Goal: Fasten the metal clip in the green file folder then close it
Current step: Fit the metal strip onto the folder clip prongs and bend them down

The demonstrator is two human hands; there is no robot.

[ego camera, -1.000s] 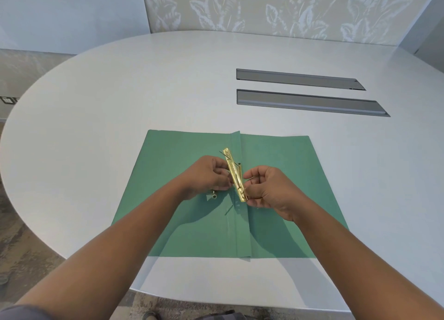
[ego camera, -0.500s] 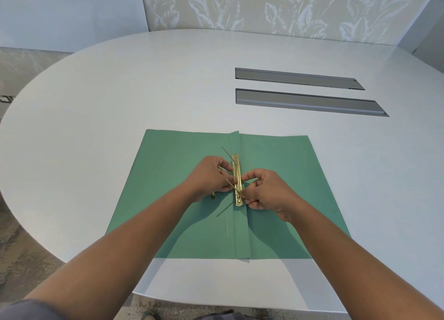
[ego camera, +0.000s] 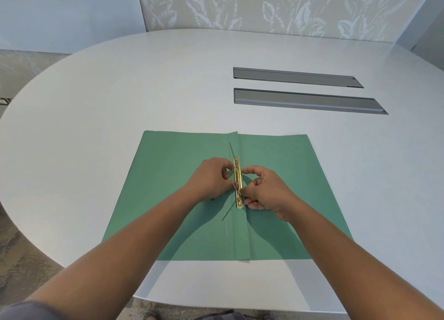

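The green file folder (ego camera: 168,175) lies open and flat on the white table, spine running away from me. A gold metal clip bar (ego camera: 237,178) lies along the spine. Two thin prongs stick up through it, one at the far end and one near its middle. My left hand (ego camera: 211,178) pinches the bar from the left, fingertips at the middle prong. My right hand (ego camera: 266,190) pinches it from the right, thumb and forefinger curled over the bar. A small metal piece (ego camera: 212,199) shows just under my left wrist.
Two grey recessed cable hatches (ego camera: 307,101) sit in the table (ego camera: 96,103) beyond the folder on the right. The table's curved front edge runs close below the folder. A patterned wall panel stands behind the table.
The clip bar, held tilted above the spine a second ago, now lies flat along it with the prongs through it. Both hands have come down onto it.
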